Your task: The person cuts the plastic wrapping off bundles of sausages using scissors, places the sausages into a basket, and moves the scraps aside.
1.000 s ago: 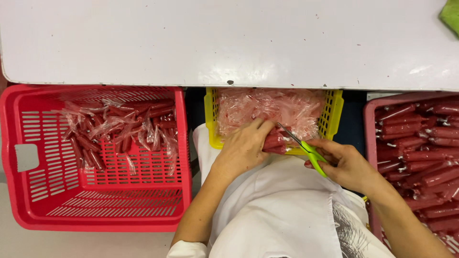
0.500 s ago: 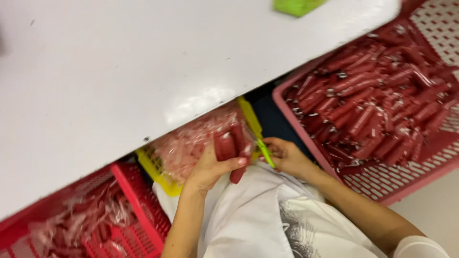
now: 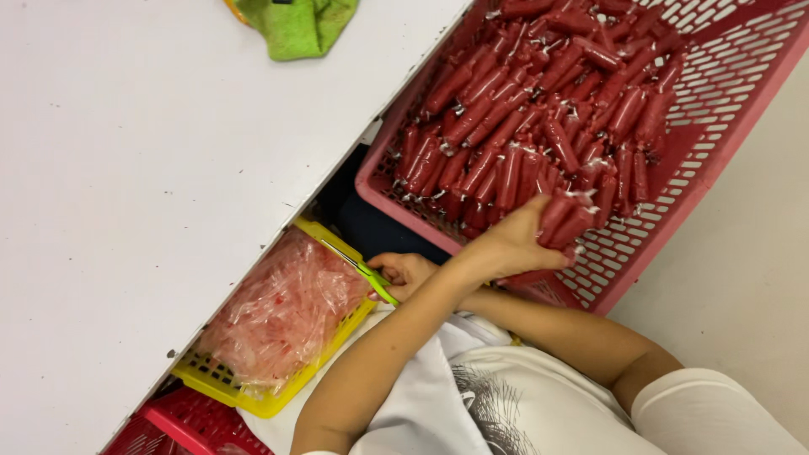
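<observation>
My left hand [image 3: 510, 244] reaches across my body into the pink basket [image 3: 716, 152] on the right and closes on a few red wrapped sausages [image 3: 566, 217] from the heap inside. My right hand [image 3: 409, 271] stays near my chest under the left forearm, gripping green scissors [image 3: 371, 274] whose blades point toward the yellow basket [image 3: 253, 398]. That basket holds a pile of clear, pinkish plastic wrappers [image 3: 286, 312].
A white table [image 3: 152, 185] fills the upper left, with a green cloth [image 3: 299, 25] at its far edge. A corner of a red basket [image 3: 185, 425] shows at the bottom left. Pale floor lies to the right of the pink basket.
My left hand left the spot beside the scissors over the yellow basket and crossed right into the pink basket, closing on sausages. The view swung right. My right hand kept the scissors.
</observation>
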